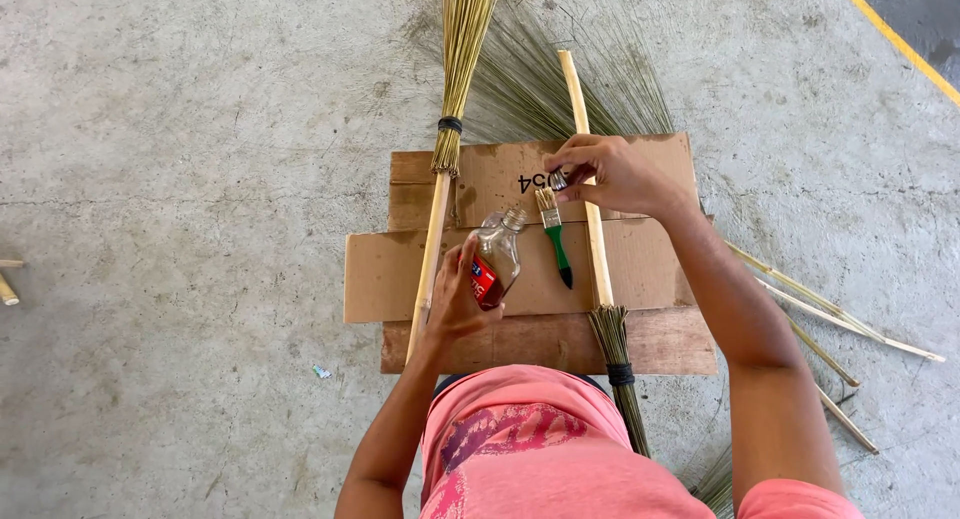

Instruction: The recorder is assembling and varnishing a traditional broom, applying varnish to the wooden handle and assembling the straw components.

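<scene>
My left hand (452, 297) grips a small clear glass bottle (497, 254) with a red label, tilted over a sheet of cardboard (385, 274). The bottle's neck is uncapped. My right hand (608, 175) is raised just beyond it, fingers pinched on a small metal cap (557, 180). A small paintbrush (553, 234) with a green handle lies on the cardboard between my hands. Two grass brooms with pale wooden sticks lie across the cardboard: one (441, 179) to the left with bristles far, one (598, 249) to the right with bristles near me.
The cardboard rests on a wooden board (665, 344) on a concrete floor. Loose thin bamboo sticks (830, 319) lie at the right. A stick end (8, 289) shows at the left edge. A yellow painted line (895, 39) crosses the top right corner.
</scene>
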